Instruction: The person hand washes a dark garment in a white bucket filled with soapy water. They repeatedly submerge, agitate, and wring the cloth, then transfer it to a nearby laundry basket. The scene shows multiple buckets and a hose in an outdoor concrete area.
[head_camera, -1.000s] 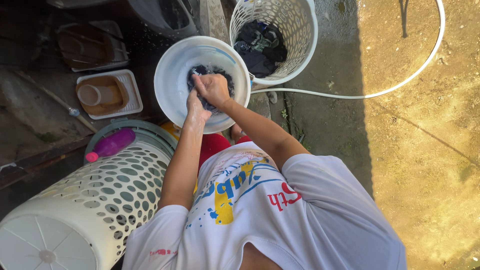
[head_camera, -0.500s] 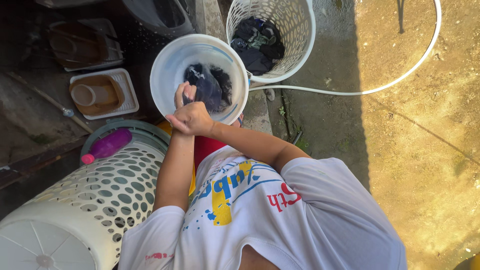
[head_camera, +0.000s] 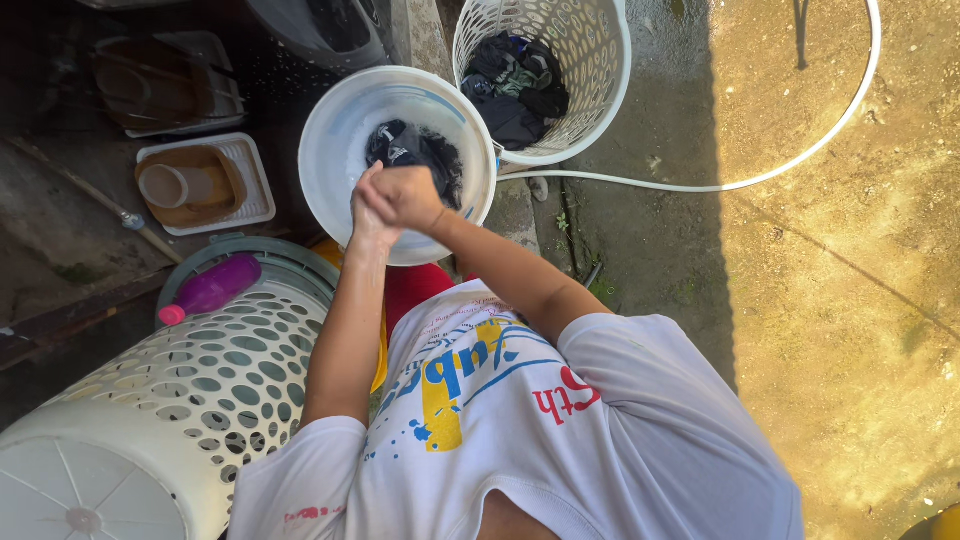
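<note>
Nearest, a white perforated basket (head_camera: 150, 420) lies on its side, a purple bottle (head_camera: 212, 289) just beyond it. Past both, the left hand (head_camera: 372, 210) and right hand (head_camera: 405, 195) press together over the white basin (head_camera: 335, 150), fingers curled shut; whether they grip the dark clothes (head_camera: 410, 150) there is hidden. Behind the basin, an upright laundry basket (head_camera: 590, 80) holds more dark garments.

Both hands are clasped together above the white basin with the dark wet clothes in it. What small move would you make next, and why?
Probably lower both hands back into the white basin. The left hand and right hand are pressed together above the rim, apparently empty, while the dark garment lies in the water just below them.
</note>
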